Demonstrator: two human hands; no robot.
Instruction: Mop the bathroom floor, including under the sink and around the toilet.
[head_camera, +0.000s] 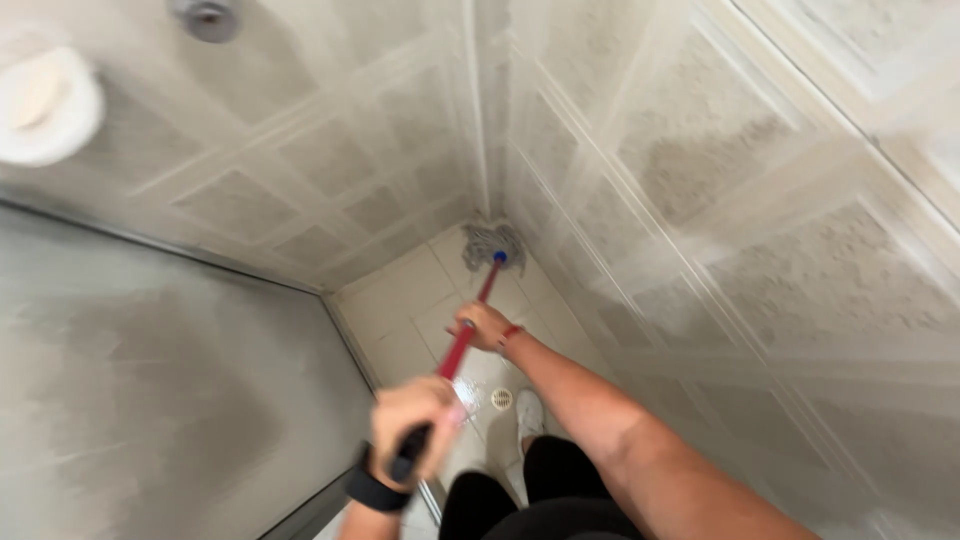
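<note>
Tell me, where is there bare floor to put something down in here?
Bare floor tiles lie left of the red mop handle, along the glass panel. The far corner is crowded by the mop head; the near floor holds the drain and shoe.

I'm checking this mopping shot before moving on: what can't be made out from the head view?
- Mop head: small and blurred in the far corner; its contact with the floor tiles is unclear.
- Mop handle: top end hidden inside the left hand; the right hand covers its middle.
- Floor drain: too small for detail.
- White round fixture: cut by the left edge, blurred.
- Person's feet: mostly hidden by the legs.
</note>
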